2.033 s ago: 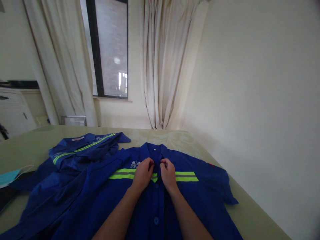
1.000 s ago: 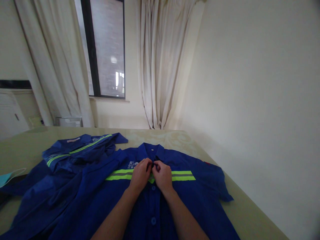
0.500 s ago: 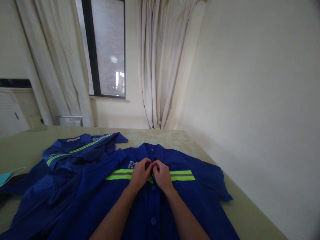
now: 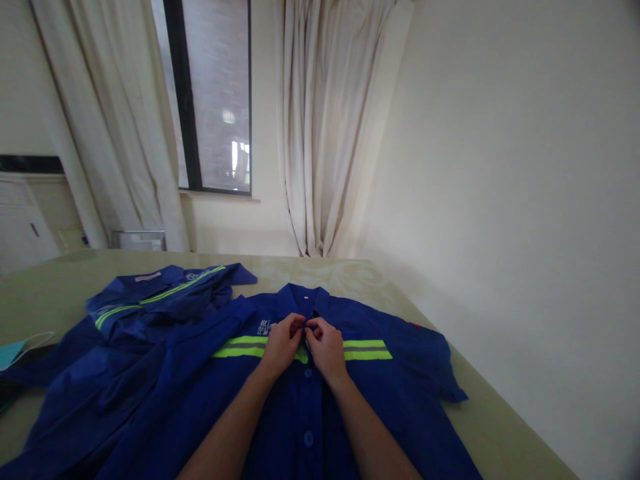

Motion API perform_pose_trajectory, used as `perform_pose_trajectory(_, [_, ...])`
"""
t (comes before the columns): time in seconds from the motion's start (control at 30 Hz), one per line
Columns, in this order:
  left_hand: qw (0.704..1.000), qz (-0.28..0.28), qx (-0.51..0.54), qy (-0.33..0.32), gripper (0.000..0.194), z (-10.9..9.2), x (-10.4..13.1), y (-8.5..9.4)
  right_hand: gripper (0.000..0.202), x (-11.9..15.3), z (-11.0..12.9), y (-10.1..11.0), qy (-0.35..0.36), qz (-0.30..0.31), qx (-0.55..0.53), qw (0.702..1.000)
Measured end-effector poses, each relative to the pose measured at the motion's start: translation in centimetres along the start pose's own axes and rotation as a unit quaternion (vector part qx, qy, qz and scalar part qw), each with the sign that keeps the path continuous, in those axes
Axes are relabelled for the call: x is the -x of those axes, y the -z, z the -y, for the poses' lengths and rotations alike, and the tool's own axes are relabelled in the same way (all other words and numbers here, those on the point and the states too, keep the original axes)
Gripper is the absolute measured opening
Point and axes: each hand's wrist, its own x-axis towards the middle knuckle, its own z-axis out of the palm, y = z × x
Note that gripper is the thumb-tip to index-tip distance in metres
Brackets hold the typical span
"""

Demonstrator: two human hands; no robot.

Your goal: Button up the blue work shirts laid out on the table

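A blue work shirt (image 4: 390, 400) with yellow-green and grey reflective stripes lies front up before me, its collar pointing away. At the upper part of its front opening, my left hand (image 4: 283, 343) is closed, thumb and fingers pinching the placket edge. My right hand (image 4: 324, 345) pinches the same spot from the other side, its fingertips touching those of the left. Whatever button is between the fingertips is hidden. Lower on the placket, two buttons show, one of them a round blue button (image 4: 308, 439) between my forearms.
Another blue striped garment (image 4: 165, 290) lies crumpled at the left on the pale green table (image 4: 320, 268). A light-blue face mask (image 4: 13, 353) rests at the left edge. A wall (image 4: 525, 233) borders the table's right side; curtains and a window stand behind.
Both hands stay at the same place on the placket. Their fingertips have shifted slightly, with the fingers a little more raised; the shirt lies as before.
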Motion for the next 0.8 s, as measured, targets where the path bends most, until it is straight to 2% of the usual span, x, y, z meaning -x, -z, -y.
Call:
perform_pose_trajectory(0.3, [1.000,-0.015,-0.021,0.002,0.009,-0.2,-0.1,0.1,0.014,-0.4,-0.7,-0.2,0.011,-0.007,-0.030,0.999])
perform_pose_trajectory(0.47, [1.000,-0.007,-0.017,-0.009,0.013,-0.8,0.0,0.3,0.013,-0.1,-0.3,-0.2,0.014,0.003,-0.030,0.999])
perform_pose_trajectory(0.6, [1.000,-0.004,-0.017,-0.011,0.012,-1.4,0.2,0.4,0.015,0.0,-0.3,-0.2,0.023,-0.014,-0.029,0.999])
perform_pose_trajectory(0.8, [1.000,-0.012,-0.024,-0.001,0.021,-1.8,0.2,0.5,0.021,-0.3,-0.6,-0.1,0.004,-0.017,-0.005,1.000])
